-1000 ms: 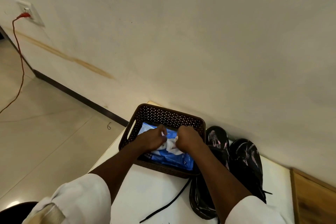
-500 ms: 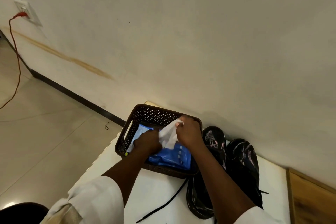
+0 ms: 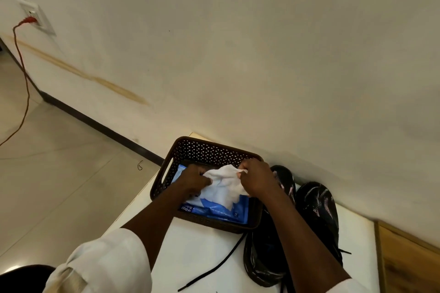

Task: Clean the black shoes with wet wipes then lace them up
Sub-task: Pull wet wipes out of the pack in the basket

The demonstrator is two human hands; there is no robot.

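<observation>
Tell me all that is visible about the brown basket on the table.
The brown basket is rectangular, apparently plastic, its walls pierced with a lattice of small holes, with a handle slot in its left end. It sits upright on the white table near the wall. Inside lies a blue wipes pack. Both hands hold a white wipe above it. The nearer black shoe lies against its right side.

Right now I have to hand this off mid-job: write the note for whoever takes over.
Left hand: grip on one edge of the wet wipe, above the blue wipes pack.
Right hand: pinching the wipe's other edge, spreading it open.
Pack sits in the brown basket on the white table. The two black shoes stand to the right of the basket, by the wall. One loose black lace lies on the table.
Done: wipe pulled out.
Left: wipe both shoes, then lace them.
</observation>
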